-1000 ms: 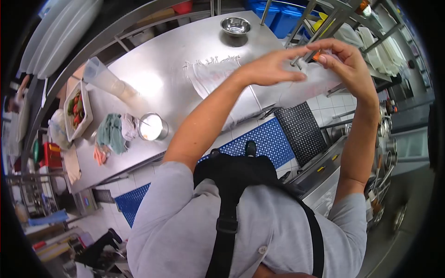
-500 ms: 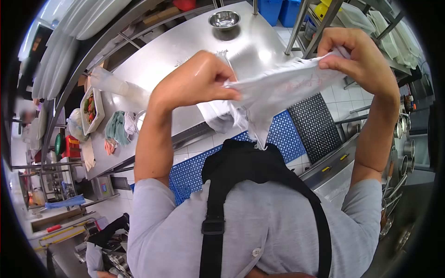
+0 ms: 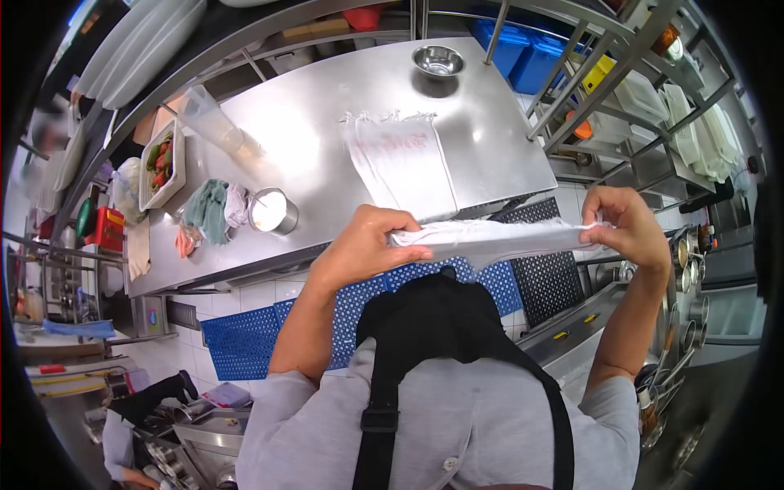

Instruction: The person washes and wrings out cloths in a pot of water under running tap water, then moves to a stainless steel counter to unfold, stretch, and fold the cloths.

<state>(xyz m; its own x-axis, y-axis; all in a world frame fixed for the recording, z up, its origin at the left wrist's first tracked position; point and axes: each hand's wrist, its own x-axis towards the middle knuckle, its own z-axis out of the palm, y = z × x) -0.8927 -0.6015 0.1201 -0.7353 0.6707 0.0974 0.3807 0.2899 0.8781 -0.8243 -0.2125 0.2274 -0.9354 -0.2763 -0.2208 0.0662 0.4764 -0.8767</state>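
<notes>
A white cloth (image 3: 498, 238) is stretched between my hands above the front edge of the steel table (image 3: 302, 106). Its left end is pinched in my left hand (image 3: 367, 245), its right end between the thumb and fingers of my right hand (image 3: 625, 229). Beyond it, another white cloth (image 3: 404, 163) with a fringed far end and faint red marks lies flat on the table. A steel bowl (image 3: 438, 62) stands near the table's far edge.
At the left are a metal pot with white contents (image 3: 269, 214), green cloth (image 3: 207, 214), a basket of peppers (image 3: 162, 163) and a clear plastic container (image 3: 208, 118). A metal rack (image 3: 604, 106) stands right. Another person (image 3: 122, 437) is at lower left.
The held cloth, hanging open half a second ago, is now a narrow band, lower and nearer my body. My hands have come down with it. The flat cloth shows fully again.
</notes>
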